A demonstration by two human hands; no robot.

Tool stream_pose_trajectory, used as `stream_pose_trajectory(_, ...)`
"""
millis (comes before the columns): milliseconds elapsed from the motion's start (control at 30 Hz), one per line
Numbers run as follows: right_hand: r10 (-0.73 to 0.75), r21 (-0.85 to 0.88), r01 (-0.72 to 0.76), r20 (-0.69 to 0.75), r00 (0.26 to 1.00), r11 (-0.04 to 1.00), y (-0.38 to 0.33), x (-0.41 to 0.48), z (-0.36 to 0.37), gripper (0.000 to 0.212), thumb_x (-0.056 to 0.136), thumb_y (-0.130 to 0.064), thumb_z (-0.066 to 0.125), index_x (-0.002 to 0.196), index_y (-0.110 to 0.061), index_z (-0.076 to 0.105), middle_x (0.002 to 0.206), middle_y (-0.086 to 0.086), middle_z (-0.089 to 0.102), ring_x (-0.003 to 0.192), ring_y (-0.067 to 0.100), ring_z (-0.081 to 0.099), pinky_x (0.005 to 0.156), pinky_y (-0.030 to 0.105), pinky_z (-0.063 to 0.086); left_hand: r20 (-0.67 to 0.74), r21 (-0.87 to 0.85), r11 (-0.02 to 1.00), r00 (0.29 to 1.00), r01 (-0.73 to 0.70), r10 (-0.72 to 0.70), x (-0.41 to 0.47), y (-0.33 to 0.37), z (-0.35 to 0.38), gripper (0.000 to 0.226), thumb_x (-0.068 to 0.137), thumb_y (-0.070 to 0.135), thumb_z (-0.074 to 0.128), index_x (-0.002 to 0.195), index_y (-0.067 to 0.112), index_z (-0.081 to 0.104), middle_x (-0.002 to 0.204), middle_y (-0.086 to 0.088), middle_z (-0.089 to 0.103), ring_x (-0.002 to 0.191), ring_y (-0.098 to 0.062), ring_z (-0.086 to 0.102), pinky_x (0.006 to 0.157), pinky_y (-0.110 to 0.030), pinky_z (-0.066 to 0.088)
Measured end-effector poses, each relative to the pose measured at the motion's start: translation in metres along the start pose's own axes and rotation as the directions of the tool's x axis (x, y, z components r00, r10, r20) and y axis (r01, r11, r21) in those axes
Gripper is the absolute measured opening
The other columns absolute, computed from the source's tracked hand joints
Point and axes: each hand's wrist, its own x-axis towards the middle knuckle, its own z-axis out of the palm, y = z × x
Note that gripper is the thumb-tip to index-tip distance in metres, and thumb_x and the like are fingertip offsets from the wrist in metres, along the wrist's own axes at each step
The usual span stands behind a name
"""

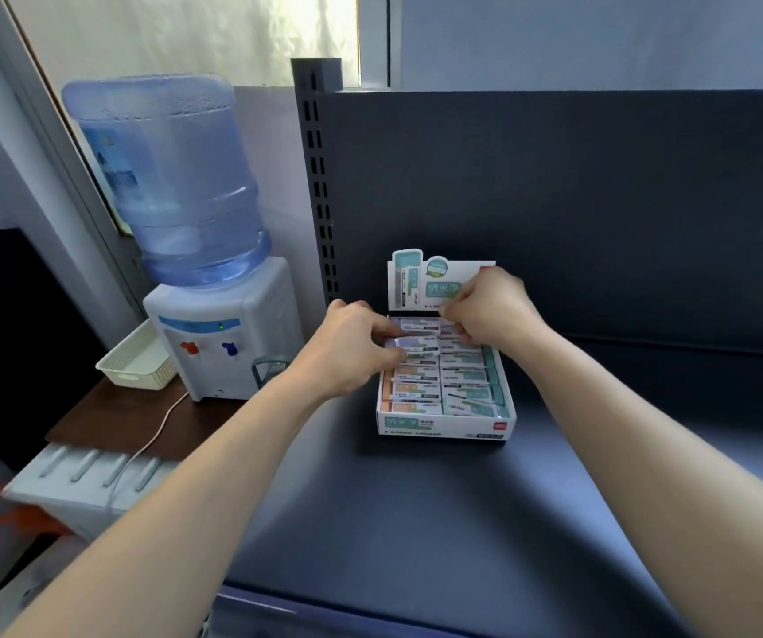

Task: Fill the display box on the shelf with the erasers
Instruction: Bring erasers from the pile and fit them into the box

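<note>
Where the dark shelf (416,522) spreads below both forearms, the display box (444,428) sits on it, two rows packed with erasers (462,393). The left hand (352,347) reaches over the left row, curled fingers pinching one eraser (412,346). Farther back, the right hand (490,310) curls its fingers together onto the right row's far end; whether they grip anything I cannot tell.
</note>
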Motion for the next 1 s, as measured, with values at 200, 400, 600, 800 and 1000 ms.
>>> stream_pose_trajectory(200,0.0,0.032,0.002,-0.05,0.999,0.999,0.005,-0.01,-0.017,0.014,0.085,-0.016,0.065,0.091,-0.004,0.07,0.092,0.011,0.07,0.083,0.026,0.07,0.077,0.041,0.06,-0.058,0.017,0.999,0.998,-0.033,0.034,0.012,0.002,0.002,0.015,0.086,0.022,0.062,0.1,0.018,0.063,0.094,0.005,0.058,0.103,-0.02,0.041,0.075,-0.026,0.035)
stream_pose_trajectory(400,0.013,0.041,-0.008,-0.121,0.993,0.999,0.009,-0.022,-0.029,0.016,0.087,-0.015,0.063,0.081,-0.003,0.072,0.076,0.004,0.067,0.065,0.019,0.064,0.071,0.036,0.06,-0.084,0.049,0.997,0.995,-0.058,0.062,0.015,0.002,0.003,0.018,0.087,0.019,0.061,0.104,0.015,0.067,0.1,0.003,0.051,0.107,-0.021,0.04,0.081,-0.027,0.037)
stream_pose_trajectory(600,0.062,0.034,-0.056,-0.233,0.97,0.998,0.027,-0.033,-0.056,0.018,0.086,-0.021,0.064,0.081,-0.005,0.071,0.078,0.01,0.07,0.062,0.021,0.062,0.072,0.035,0.057,-0.124,-0.036,0.973,0.967,-0.23,0.224,0.019,0.038,0.01,0.014,0.086,0.014,0.06,0.097,0.015,0.067,0.099,0.003,0.052,0.1,-0.016,0.043,0.078,-0.021,0.032)
stream_pose_trajectory(800,0.178,0.019,-0.181,-0.318,0.931,0.983,0.082,-0.051,-0.107,0.017,0.083,-0.02,0.066,0.073,-0.007,0.068,0.069,0.009,0.069,0.056,0.022,0.061,0.065,0.032,0.056,0.028,-0.161,0.896,0.906,-0.413,0.423,0.021,0.108,0.043,0.008,0.085,0.013,0.063,0.091,0.016,0.068,0.08,0.007,0.052,0.072,-0.007,0.047,0.071,-0.021,0.038)
stream_pose_trajectory(1000,0.284,-0.005,-0.317,-0.429,0.857,0.948,0.158,-0.072,-0.183,0.011,0.078,-0.015,0.07,0.067,-0.013,0.068,0.087,0.018,0.073,0.088,0.034,0.069,0.083,0.042,0.057,0.175,-0.214,0.848,0.835,-0.485,0.522,0.024,0.196,0.092,0.007,0.087,0.016,0.061,0.09,0.017,0.066,0.078,0.011,0.052,0.071,-0.006,0.049,0.063,-0.017,0.04)
